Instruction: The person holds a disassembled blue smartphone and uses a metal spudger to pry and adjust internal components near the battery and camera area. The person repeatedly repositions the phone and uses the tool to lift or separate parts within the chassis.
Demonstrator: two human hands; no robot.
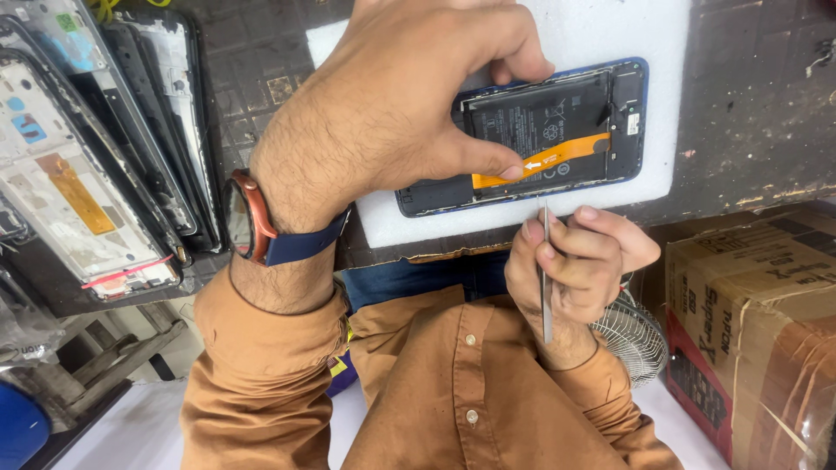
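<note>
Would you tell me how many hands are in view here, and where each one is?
2. The left hand presses on the opened blue phone lying on the white foam pad; the right hand holds metal tweezers below the phone. No others show.

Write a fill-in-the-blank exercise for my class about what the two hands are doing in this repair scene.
1. The opened blue phone lies on a slab of white ____.
2. The left hand's thumb presses on a flat ribbon cable coloured ____.
3. The right hand holds thin metal ____, their tip near the phone's edge.
4. The left wrist wears a watch on a ____ strap.

Missing words: foam; orange; tweezers; blue
</note>
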